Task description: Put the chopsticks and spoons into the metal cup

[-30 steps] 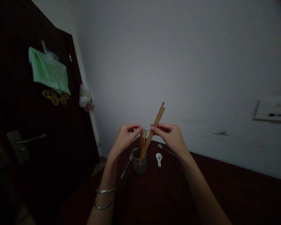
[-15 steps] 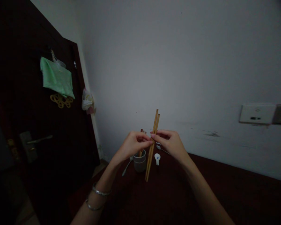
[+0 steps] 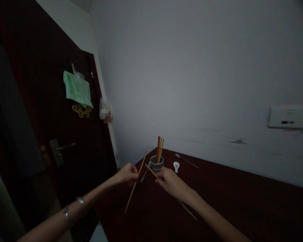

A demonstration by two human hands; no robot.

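Observation:
One wooden chopstick (image 3: 133, 190) slants through the closed fingers of my left hand (image 3: 127, 173), its lower end towards me. My right hand (image 3: 169, 181) grips a second chopstick (image 3: 191, 214), which runs under the palm and wrist and pokes out at both ends. Just beyond my hands stands a grey cup (image 3: 157, 165) with several chopsticks (image 3: 159, 150) upright in it; my right hand hides part of its lower side. A metal spoon (image 3: 143, 176) lies left of the cup. To the right are a white soup spoon (image 3: 176, 166) and a long-handled metal spoon (image 3: 188, 162).
The dark red table (image 3: 232, 198) meets a pale wall (image 3: 192, 84) at the back. On the left is a dark door (image 3: 91, 141) with a handle and a hanging green cloth (image 3: 77, 89). A socket plate (image 3: 289, 117) sits on the wall at right.
The two chopsticks, held together upright before, are now apart, one in each hand. Both hands have moved lower, the left one leftwards, and the view has shifted.

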